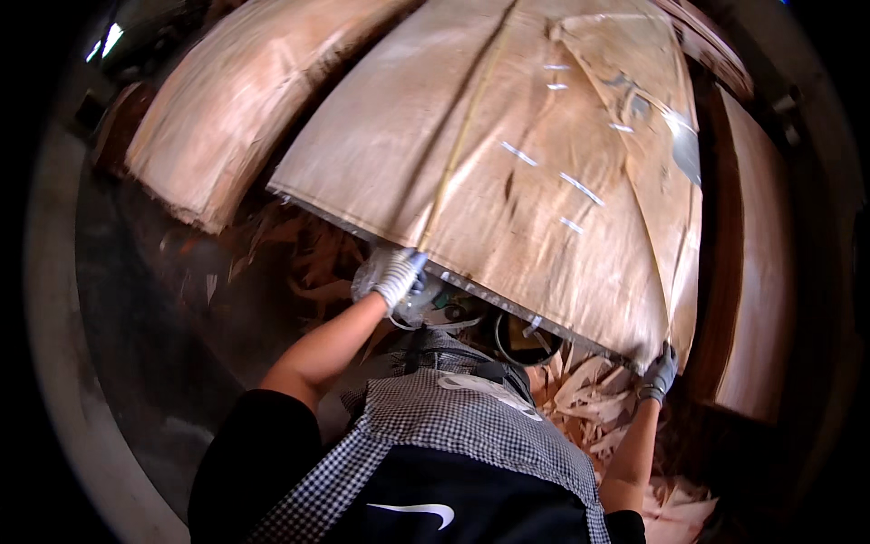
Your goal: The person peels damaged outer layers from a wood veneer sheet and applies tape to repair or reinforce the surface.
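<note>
Likely veneer workshop: stacked veneer sheets (507, 172), scraps (598, 399).

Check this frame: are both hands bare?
No. The left hand and the right hand each wear a light work glove while gripping the near edge of the big veneer sheet.

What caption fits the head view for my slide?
Gloved left hand and right hand grip the near edge of a veneer sheet above wood scraps.
</note>
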Action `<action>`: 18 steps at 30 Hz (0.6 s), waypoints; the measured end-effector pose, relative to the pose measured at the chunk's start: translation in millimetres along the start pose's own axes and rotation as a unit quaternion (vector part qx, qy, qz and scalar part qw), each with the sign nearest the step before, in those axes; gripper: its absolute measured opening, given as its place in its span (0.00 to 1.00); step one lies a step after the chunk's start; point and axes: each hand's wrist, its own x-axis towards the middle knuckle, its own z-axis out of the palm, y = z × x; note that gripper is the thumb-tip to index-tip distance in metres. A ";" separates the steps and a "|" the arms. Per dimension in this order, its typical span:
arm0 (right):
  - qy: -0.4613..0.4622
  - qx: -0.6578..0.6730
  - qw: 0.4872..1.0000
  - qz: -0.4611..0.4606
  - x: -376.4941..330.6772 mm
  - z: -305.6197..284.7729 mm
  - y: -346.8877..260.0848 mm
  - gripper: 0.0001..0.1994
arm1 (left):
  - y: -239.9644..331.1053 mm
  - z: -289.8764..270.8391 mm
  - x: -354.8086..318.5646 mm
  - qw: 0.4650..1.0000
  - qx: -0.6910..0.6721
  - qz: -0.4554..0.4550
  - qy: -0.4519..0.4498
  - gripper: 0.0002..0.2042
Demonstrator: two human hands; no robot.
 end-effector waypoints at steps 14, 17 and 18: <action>-0.403 0.530 0.745 0.040 -18.9 14.8 -225.7 0.23 | -31.1 106.9 -51.6 0.986 0.107 -0.009 -0.131 0.12; -0.404 0.695 0.592 0.060 -17.4 11.6 -296.7 0.27 | -55.2 125.5 -51.1 0.872 0.350 0.256 -0.227 0.13; -0.405 0.728 0.547 0.078 -12.4 2.8 -307.8 0.27 | -48.4 133.8 -65.0 0.890 0.274 0.230 -0.284 0.14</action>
